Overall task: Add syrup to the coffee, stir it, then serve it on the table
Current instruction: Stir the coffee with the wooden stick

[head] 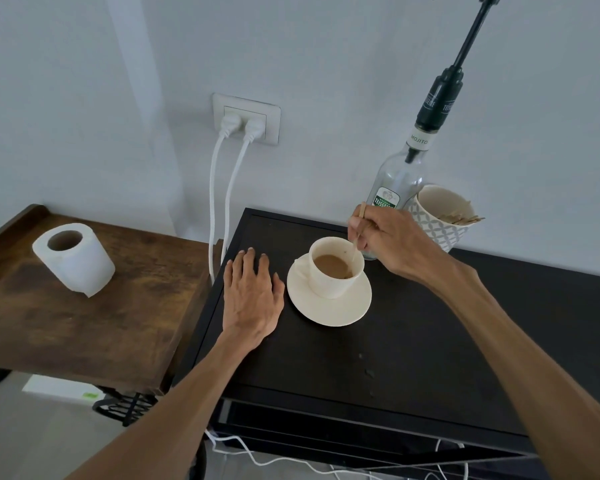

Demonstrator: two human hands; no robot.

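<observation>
- The cup (336,268) of milky coffee sits on a saucer (328,308) near the middle of the black table (413,341).
- Stage: stirring; judged, syrup is already in. Serving remains.
- The right hand (392,237) pinches a stick (358,233), its tip in the coffee.
- The left hand (252,296) lies flat and empty at 9 o'clock of the saucer.
- The bottle (399,181) stands at 1 o'clock.

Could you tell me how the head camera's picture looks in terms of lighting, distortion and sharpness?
Head view: soft, even light with only faint shadows under the saucer and left hand; wide-angle bending stretches the forearms and tilts the bottle and socket; no strong glare on the dark table; the cup and right hand with the stirrer are fairly sharp.
</observation>
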